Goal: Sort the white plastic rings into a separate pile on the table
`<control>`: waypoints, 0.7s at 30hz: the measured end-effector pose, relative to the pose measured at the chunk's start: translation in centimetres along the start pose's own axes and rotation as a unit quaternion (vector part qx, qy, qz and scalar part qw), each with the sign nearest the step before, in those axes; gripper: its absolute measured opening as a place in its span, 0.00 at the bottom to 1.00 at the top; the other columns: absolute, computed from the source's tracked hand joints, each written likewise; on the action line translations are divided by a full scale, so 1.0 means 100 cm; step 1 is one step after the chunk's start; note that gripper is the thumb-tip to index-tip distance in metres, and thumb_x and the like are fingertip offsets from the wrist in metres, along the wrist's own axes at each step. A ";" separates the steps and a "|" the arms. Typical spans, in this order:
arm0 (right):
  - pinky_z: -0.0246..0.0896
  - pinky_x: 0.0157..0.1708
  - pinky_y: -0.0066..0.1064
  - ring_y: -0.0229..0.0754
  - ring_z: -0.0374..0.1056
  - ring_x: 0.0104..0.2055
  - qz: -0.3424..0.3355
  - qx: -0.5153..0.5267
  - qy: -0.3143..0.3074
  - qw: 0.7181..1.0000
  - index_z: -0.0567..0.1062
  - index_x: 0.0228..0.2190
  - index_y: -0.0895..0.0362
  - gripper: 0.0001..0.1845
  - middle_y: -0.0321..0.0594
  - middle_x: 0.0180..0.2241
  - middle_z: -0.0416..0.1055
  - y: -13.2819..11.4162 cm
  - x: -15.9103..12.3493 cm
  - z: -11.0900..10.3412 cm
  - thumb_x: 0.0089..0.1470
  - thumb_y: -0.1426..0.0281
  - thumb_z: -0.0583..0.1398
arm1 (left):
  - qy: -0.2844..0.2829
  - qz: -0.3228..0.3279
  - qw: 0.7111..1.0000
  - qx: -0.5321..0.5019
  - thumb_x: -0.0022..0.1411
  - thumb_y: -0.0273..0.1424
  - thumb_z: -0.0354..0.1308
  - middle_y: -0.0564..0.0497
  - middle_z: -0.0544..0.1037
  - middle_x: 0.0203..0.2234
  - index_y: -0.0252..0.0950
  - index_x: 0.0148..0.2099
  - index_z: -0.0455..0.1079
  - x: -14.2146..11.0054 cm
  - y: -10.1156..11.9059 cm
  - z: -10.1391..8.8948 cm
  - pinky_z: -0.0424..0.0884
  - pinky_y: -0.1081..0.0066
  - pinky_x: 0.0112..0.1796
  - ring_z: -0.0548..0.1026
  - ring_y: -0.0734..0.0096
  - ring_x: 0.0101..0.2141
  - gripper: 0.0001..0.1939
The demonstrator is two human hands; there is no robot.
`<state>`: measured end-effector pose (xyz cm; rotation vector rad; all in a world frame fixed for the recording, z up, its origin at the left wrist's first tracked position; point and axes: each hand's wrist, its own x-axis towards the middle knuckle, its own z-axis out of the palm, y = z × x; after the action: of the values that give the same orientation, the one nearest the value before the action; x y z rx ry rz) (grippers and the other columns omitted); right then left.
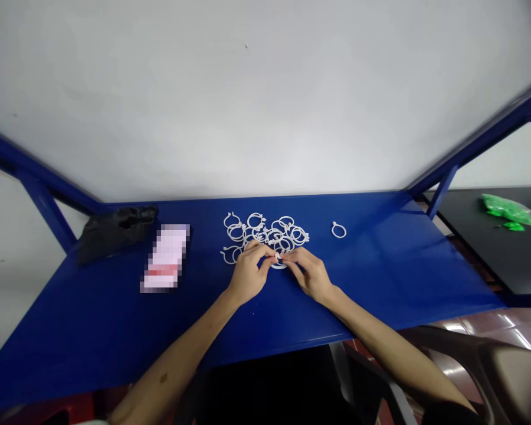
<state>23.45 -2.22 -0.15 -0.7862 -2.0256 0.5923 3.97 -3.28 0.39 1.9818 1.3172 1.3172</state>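
Observation:
Between my two hands is a white plastic ring point(279, 266), its small clasp end pinched at the fingertips. My left hand point(250, 273) is closed in a pinch on the ring's left side. Facing it, my right hand point(308, 274) pinches the same ring from the right. Just beyond my fingers lies a loose pile of white rings point(298, 235), several of them with their ends apart. One single white ring point(338, 230) lies by itself to the right, its ends joined. Fingers partly hide the held ring and its clasp.
The blue table point(265, 330) backs onto a white wall. At left lie a black plastic bag point(115, 233) and a pixelated flat item point(166, 258). Blue braces point(442, 192) flank the table. A black table at right bears a bag of green pieces point(508, 209); a chair point(464, 354) stands below.

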 end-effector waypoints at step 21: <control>0.68 0.39 0.40 0.47 0.69 0.35 0.174 -0.306 0.192 0.916 0.79 0.37 0.54 0.17 0.46 0.34 0.73 0.041 0.020 -0.069 0.66 0.62 0.52 | -0.010 0.079 0.969 0.234 0.68 0.31 0.58 0.50 0.81 0.38 0.40 0.47 0.74 0.000 -0.015 -0.004 0.69 0.57 0.47 0.71 0.59 0.44 0.07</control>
<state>29.69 2.84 1.85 -1.5286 -1.7076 -0.0421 2.94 -2.60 -0.55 2.4496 1.6021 1.1208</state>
